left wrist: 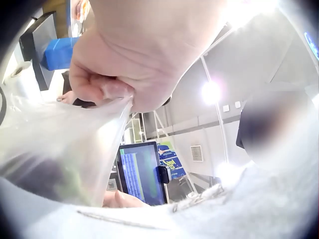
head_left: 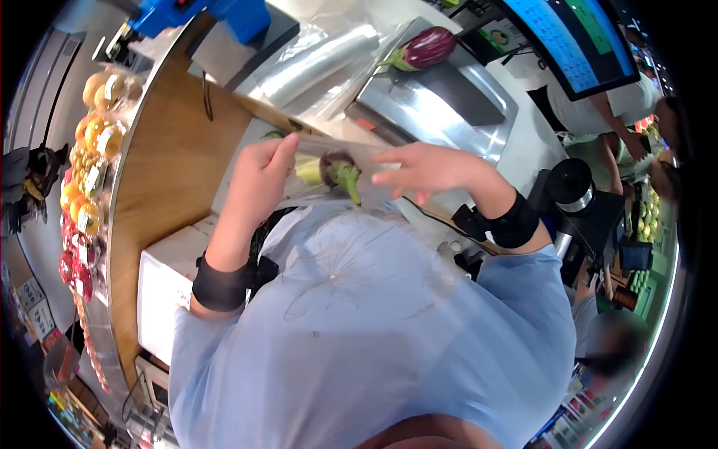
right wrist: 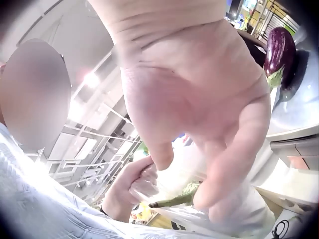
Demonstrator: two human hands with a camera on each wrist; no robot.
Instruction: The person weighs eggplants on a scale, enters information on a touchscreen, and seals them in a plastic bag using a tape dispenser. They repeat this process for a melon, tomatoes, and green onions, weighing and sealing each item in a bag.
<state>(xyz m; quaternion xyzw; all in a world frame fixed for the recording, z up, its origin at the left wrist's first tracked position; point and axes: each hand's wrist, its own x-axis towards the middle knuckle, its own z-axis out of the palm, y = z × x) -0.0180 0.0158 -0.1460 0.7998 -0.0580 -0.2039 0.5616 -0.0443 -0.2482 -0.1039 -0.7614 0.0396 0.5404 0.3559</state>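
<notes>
Upper centre, the left hand (head_left: 258, 179) is pinching a limp bag (left wrist: 75, 127); the right hand (head_left: 434, 168) is hovering loosely open; the firm eggplant (head_left: 338, 170) is likely needing support underneath.

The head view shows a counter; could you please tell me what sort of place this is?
Probably a greengrocer's or a supermarket's produce section: an eggplant lies on a metal plate, likely a scale, a roll of clear plastic lies nearby, and fruit lines the left side.
</notes>
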